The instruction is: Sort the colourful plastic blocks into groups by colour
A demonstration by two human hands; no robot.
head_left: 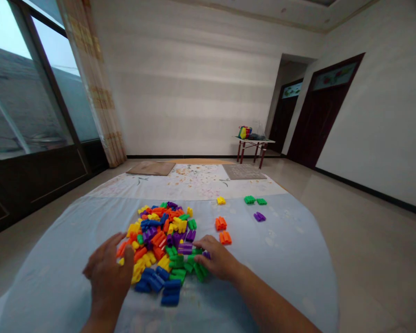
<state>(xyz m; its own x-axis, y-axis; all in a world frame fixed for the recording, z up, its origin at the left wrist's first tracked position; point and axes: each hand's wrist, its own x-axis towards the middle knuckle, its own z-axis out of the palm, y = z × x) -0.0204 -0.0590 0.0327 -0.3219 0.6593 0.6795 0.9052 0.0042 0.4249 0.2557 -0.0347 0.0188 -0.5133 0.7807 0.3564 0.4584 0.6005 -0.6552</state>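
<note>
A heap of coloured plastic blocks (161, 243), orange, yellow, blue, green and purple, lies on a pale blue sheet (284, 249) spread on the floor. My left hand (107, 273) rests at the heap's left edge, fingers stretched toward orange and yellow blocks, holding nothing I can see. My right hand (217, 259) lies on the heap's right edge, fingers curled over green and purple blocks; what is under them is hidden.
Loose blocks lie apart to the right: two orange (221, 223), a yellow (221, 200), two green (249, 199) and a purple (259, 216). Mats lie beyond the sheet. A small red-legged table (253, 143) stands by dark doors. Windows and a curtain are on the left.
</note>
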